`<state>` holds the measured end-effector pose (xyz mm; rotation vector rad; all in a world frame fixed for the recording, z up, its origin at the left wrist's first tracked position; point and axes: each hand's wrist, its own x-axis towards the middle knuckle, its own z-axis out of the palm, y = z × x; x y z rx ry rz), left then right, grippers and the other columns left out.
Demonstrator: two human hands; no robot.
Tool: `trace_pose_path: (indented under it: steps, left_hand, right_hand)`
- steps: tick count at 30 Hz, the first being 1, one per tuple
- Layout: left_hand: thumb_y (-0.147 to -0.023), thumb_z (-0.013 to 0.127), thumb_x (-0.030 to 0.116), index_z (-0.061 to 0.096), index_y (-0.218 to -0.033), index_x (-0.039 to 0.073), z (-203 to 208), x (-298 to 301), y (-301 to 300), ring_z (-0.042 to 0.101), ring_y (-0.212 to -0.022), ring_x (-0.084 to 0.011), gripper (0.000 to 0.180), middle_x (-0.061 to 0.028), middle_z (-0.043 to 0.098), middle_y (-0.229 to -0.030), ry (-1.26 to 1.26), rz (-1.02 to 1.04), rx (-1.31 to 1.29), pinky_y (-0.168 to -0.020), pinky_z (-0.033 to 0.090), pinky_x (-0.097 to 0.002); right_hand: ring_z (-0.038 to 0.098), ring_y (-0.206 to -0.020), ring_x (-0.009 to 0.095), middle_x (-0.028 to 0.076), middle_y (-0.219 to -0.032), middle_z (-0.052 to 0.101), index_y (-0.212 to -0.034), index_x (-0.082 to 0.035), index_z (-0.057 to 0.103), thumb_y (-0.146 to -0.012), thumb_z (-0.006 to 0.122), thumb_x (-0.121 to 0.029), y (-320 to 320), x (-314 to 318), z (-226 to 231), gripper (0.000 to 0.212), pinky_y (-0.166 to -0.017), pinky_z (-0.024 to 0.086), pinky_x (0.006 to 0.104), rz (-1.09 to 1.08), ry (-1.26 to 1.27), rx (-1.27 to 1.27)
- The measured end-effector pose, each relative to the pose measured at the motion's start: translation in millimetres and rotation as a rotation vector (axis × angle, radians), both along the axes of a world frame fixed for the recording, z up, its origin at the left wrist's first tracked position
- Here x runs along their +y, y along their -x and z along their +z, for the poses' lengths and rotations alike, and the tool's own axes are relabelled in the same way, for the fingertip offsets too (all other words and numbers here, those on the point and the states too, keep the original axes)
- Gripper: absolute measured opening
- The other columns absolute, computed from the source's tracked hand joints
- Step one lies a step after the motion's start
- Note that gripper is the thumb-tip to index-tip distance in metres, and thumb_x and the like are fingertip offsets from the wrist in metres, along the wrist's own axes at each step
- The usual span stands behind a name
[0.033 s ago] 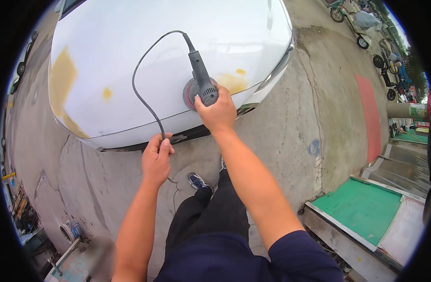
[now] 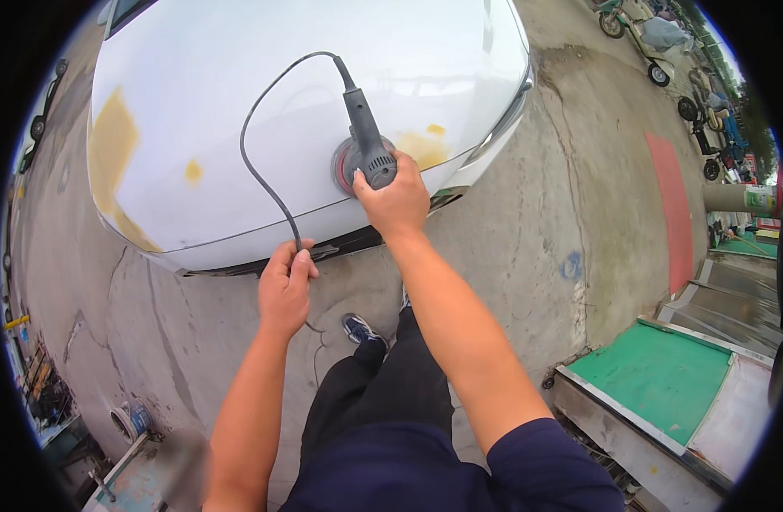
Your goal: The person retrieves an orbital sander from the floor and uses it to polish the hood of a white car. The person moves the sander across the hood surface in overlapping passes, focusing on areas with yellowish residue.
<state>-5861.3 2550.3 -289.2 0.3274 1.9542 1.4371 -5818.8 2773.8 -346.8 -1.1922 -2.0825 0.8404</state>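
A black electric sander [image 2: 366, 128] with a round pad rests on the white car hood [image 2: 204, 77], near its front edge. My right hand [image 2: 400, 200] is wrapped round the sander's head end, thumb on the left side. From the top of its handle a black cord [image 2: 253, 166] loops left and down to my left hand [image 2: 287, 290], which pinches it just in front of the bumper. Yellowish filler patches mark the hood: a large one [image 2: 114, 149] at the left edge, a small spot [image 2: 194, 171], and another patch [image 2: 424, 150] right beside the sander.
Below the bumper the cord trails onto the cracked concrete floor [image 2: 511, 264] by my shoe [image 2: 362, 329]. A green-topped bench [image 2: 656, 375] stands at the lower right. Parked scooters [image 2: 639, 43] line the upper right. A red strip [image 2: 669, 213] lies on the ground.
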Motion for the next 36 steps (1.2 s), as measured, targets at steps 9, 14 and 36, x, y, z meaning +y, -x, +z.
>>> trace_pose_path:
  steps: [9,14,36]
  left_hand:
    - [-0.109,0.056,0.021,0.068,-0.127,0.003,21,36,3,0.054,-0.080,-0.0067,0.028,0.0021,0.063,-0.082,0.020,-0.084,0.059,-0.076,0.045,-0.0247]
    - [-0.109,0.057,0.020,0.068,-0.128,0.003,21,34,4,0.054,-0.080,-0.0067,0.028,0.0019,0.063,-0.082,0.001,-0.090,0.036,-0.075,0.045,-0.0248]
    - [-0.103,0.068,0.041,0.051,-0.156,0.003,7,197,19,0.046,-0.076,-0.0056,0.067,0.0008,0.060,-0.090,0.240,-0.069,-0.025,-0.066,0.040,-0.0240]
  right_hand:
    - [0.070,-0.109,0.035,0.015,-0.121,0.071,-0.127,-0.001,0.063,-0.078,0.082,-0.046,-17,104,16,0.069,-0.093,0.056,0.0469,-0.164,0.112,-0.177]
    - [0.071,-0.110,0.034,0.017,-0.119,0.073,-0.134,-0.002,0.061,-0.076,0.083,-0.045,-23,136,25,0.076,-0.095,0.056,0.0457,-0.225,0.131,-0.212]
    - [0.069,-0.113,0.037,0.018,-0.126,0.069,-0.135,-0.002,0.059,-0.081,0.079,-0.034,-24,60,25,0.066,-0.093,0.057,0.0457,0.108,0.350,-0.025]
